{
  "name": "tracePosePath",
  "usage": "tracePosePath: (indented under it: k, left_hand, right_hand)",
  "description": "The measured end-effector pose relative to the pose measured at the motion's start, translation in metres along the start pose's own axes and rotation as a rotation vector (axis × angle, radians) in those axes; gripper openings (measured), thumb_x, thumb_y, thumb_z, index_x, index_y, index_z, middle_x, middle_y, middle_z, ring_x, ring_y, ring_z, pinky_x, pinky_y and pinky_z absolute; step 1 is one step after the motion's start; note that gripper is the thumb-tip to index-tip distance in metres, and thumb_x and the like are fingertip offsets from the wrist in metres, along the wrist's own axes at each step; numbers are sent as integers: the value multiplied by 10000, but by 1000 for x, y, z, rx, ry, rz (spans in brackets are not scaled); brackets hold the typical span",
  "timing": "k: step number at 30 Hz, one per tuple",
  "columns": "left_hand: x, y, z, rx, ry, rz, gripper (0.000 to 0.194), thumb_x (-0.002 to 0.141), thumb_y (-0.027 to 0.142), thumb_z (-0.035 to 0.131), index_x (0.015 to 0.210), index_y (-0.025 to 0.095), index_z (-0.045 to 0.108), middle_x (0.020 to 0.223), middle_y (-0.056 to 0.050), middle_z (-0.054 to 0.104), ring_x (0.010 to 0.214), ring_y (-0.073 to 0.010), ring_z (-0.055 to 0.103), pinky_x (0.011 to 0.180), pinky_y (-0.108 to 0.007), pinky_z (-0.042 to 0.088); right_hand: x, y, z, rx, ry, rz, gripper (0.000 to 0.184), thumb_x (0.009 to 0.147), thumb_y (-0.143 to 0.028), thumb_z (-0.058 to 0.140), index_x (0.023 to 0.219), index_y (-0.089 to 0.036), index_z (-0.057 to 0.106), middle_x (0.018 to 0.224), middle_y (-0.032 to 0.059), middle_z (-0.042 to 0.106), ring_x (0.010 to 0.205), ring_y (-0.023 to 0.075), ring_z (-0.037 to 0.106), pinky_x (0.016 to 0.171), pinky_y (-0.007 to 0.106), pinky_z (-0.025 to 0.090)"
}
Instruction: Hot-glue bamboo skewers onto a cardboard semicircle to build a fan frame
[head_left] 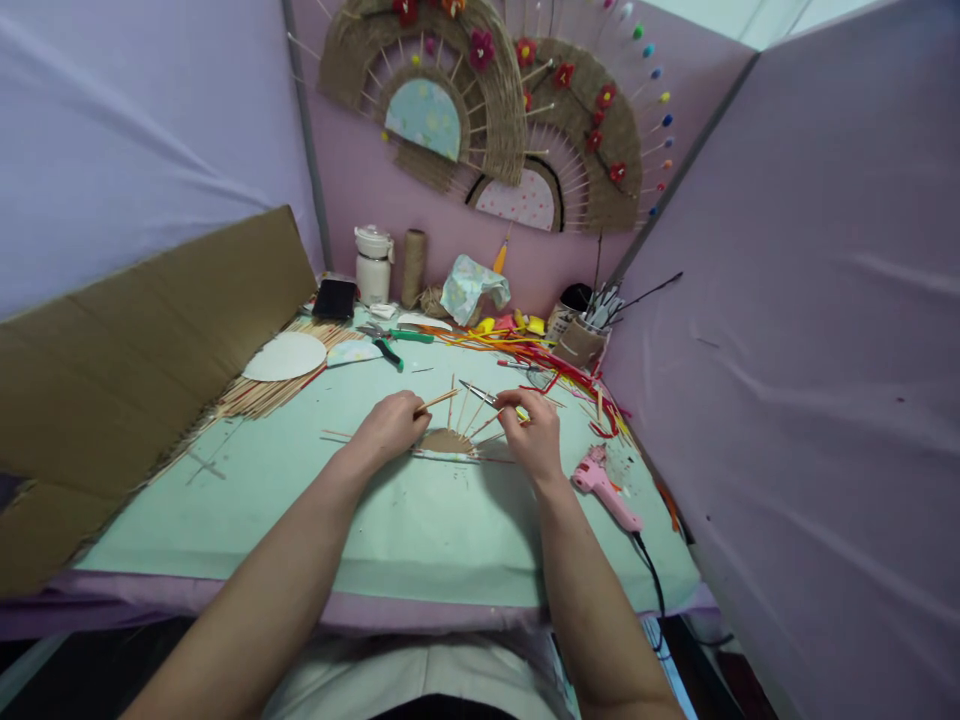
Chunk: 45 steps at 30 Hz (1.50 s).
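Note:
My left hand [394, 422] is closed around a few thin wooden sticks [436, 400], whose tips point right. Below and between the hands lies a small brown half-disc [446, 441] with a pale patterned strip along its straight edge. Thin sticks [471, 412] fan out from its curved rim. My right hand [531, 430] is pinched at the right side of this fan; what its fingertips hold is too small to make out. A pointed metal tool [478, 392], perhaps scissors, reaches left from beside those fingers, and the hand partly hides it.
A pink glue gun [607, 490] lies right, its cord over the table edge. Green-handled pliers [409, 336], a white oval [285, 357] on many sticks, and coloured pipe cleaners [517, 350] lie farther back. Cardboard [150, 370] stands left; a white bottle [373, 265] and twine spool [414, 268] stand behind.

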<state>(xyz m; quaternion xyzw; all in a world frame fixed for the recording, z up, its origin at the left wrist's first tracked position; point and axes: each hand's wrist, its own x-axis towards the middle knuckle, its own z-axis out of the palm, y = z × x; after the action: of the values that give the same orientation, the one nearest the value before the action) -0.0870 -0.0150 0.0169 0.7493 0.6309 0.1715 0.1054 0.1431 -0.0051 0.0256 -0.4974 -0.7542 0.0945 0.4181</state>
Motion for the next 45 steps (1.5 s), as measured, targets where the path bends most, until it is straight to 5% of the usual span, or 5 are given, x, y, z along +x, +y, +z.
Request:
tracePosePath:
  k: [6, 11, 20, 45]
  left_hand:
    - [-1, 5, -2, -139, 183, 172, 290, 943, 339, 478, 790, 172, 658, 874, -68, 646, 841, -191, 604, 800, -301, 453]
    - [-3, 6, 0, -188, 45, 273, 129, 852, 238, 578, 848, 179, 693, 926, -46, 655, 881, -181, 615, 821, -285, 454]
    - [-6, 9, 3, -95, -145, 285, 137, 824, 228, 567, 829, 171, 691, 888, -56, 652, 800, -187, 606, 729, -287, 433]
    - [-6, 11, 3, -96, -201, 220, 101, 787, 267, 560, 794, 185, 618, 866, -51, 644, 801, -196, 612, 707, -290, 420]
  right_hand:
    - [-21, 4, 1, -1, -133, -15, 241, 846, -135, 466, 891, -226, 684, 919, 35, 760, 960, 214, 648, 952, 370, 361]
    - [-30, 6, 6, -25, -271, -59, 217, 828, -113, 516, 867, -234, 692, 929, 17, 760, 971, 203, 636, 961, 369, 316]
    - [-31, 2, 7, -86, -384, -77, 204, 850, -107, 547, 896, -223, 708, 916, 30, 751, 948, 203, 624, 934, 372, 292]
    - [-32, 2, 9, -80, -371, -110, 192, 839, -114, 566, 844, -225, 723, 865, 31, 754, 891, 198, 633, 911, 363, 305]
